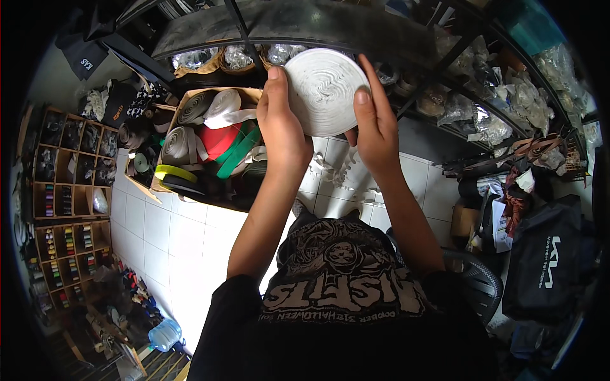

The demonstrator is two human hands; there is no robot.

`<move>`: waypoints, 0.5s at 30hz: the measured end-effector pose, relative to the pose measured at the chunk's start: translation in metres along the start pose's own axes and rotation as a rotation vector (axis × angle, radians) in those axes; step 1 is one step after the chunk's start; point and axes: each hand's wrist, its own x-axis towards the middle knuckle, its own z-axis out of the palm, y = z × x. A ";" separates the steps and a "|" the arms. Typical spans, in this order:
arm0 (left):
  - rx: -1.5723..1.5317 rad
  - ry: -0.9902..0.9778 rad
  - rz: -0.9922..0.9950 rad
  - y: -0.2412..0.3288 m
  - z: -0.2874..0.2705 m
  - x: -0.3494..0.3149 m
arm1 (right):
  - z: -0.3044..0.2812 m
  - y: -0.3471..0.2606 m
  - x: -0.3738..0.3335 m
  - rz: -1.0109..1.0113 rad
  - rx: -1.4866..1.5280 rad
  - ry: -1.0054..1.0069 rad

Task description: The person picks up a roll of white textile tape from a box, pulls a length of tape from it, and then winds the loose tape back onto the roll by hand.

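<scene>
A wide, flat coil of white webbing (327, 89) is held up between my two hands, its spiral face turned toward me. My left hand (281, 124) grips the coil's left edge, thumb along the rim. On the opposite edge, my right hand (376, 127) presses with its thumb in front and fingers behind. Below and left of the coil stands an open cardboard box (190, 92) of rolled straps. Among them are a white roll (223, 105), a red roll (217, 141), a green strap (238, 152) and a grey roll (178, 146). Loose white strips (349, 170) hang or lie beneath my hands.
A dark shelf (203, 28) with bagged goods runs along the far side. Wooden cubbies (73, 209) with thread spools stand left. A blue water jug (165, 334) is at lower left. On the right are a black chair (480, 279) and a black bag (540, 267).
</scene>
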 end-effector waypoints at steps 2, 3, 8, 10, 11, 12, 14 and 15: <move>-0.043 0.071 0.058 -0.005 0.001 -0.003 | 0.000 0.004 0.003 -0.037 -0.020 0.010; -0.043 0.071 0.060 -0.005 -0.003 0.000 | -0.002 0.006 0.004 -0.073 -0.042 0.022; 0.371 -0.346 -0.045 0.030 -0.025 0.021 | -0.033 -0.004 0.017 -0.159 -0.252 -0.191; 0.743 -0.598 -0.044 0.049 -0.019 0.023 | -0.039 -0.010 0.016 -0.151 -0.337 -0.300; 0.743 -0.600 -0.048 0.053 -0.015 0.024 | -0.041 -0.013 0.015 -0.149 -0.378 -0.356; 0.805 -0.714 -0.063 0.056 -0.012 0.025 | -0.040 -0.012 0.016 -0.166 -0.383 -0.411; 0.854 -0.901 -0.020 0.059 -0.008 0.025 | -0.038 -0.012 0.016 -0.118 -0.372 -0.516; 0.855 -0.899 -0.019 0.058 -0.008 0.025 | -0.036 -0.013 0.016 -0.119 -0.371 -0.518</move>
